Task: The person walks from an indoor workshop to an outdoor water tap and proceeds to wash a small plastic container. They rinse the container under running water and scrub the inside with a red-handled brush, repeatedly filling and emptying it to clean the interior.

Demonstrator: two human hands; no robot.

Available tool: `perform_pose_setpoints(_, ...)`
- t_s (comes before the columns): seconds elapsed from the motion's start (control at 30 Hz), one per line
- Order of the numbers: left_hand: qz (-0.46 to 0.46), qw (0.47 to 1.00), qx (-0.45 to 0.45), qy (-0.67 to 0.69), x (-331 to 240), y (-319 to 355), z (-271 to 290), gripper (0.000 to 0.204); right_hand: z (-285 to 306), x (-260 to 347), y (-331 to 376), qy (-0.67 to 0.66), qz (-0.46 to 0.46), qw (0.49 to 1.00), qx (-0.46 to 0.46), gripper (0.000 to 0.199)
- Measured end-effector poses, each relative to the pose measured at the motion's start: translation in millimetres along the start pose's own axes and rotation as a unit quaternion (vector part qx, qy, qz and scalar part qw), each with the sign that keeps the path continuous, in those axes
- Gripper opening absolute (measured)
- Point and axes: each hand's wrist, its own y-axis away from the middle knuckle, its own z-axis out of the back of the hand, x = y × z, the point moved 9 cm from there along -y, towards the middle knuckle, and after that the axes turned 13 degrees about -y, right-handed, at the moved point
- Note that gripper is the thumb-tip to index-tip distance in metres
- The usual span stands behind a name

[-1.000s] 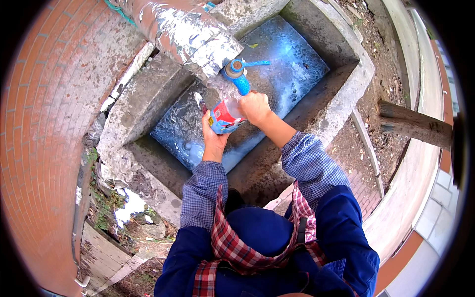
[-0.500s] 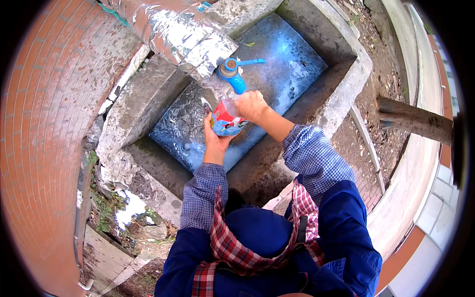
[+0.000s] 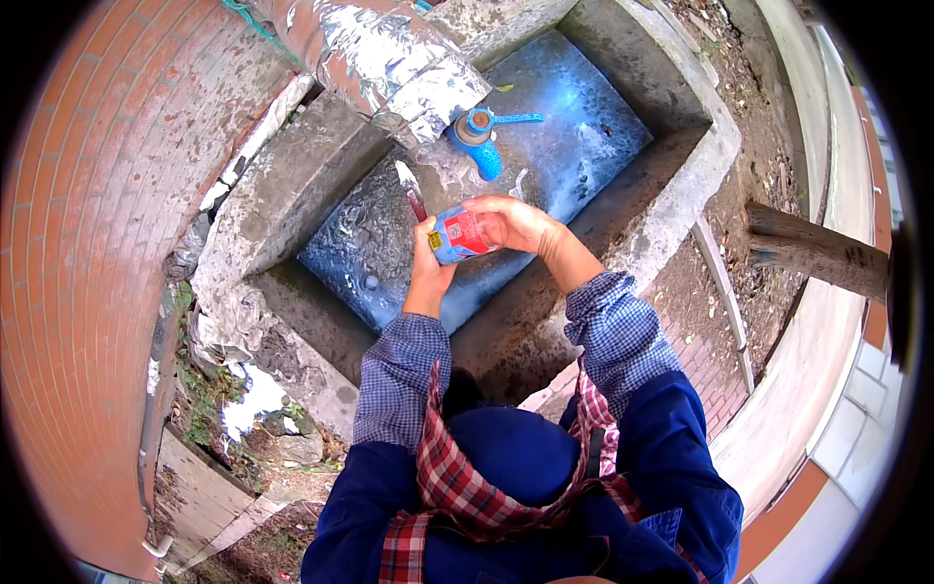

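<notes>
My left hand [image 3: 428, 268] grips the left end of a small container with a red and blue printed wrapper [image 3: 459, 235], held tilted over the basin. The fingers of my right hand [image 3: 525, 229] curl round its other end and hide that end. From my left hand sticks up a narrow thing with a pale tip and a dark red lower part [image 3: 411, 190]; its kind is unclear. Just beyond my hands is a blue tap [image 3: 477, 146] with a lever handle pointing right.
A rough concrete basin [image 3: 671, 204] with a wet, bluish bottom surrounds my hands. A foil-wrapped pipe [image 3: 399, 73] leads to the tap. Brick paving [image 3: 97, 243] lies left; a tree trunk [image 3: 812, 238] stands right, beyond the basin's rim.
My right hand has moved from above the container's top to wrap round its right end. The container has turned, showing another side of its wrapper. The view has shifted slightly.
</notes>
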Motion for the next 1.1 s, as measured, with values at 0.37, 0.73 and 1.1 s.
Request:
perform_pose_setpoints(0.37, -0.003, 0.998, -0.010, -0.062, -13, 4, -5, 0.044, 2, -17, -18, -0.016, 0.009, 0.999, -0.032, 0.032)
perform_pose_setpoints(0.73, -0.018, 0.998, -0.015, -0.056, -19, -4, -1, 0.029, 16, -21, -22, 0.004, -0.010, 0.995, -0.095, 0.022)
perform_pose_setpoints(1.1, -0.035, 0.998, -0.013, -0.054, -19, -6, 6, 0.032, 11, -13, -14, 0.022, 0.070, 0.990, -0.120, 0.029)
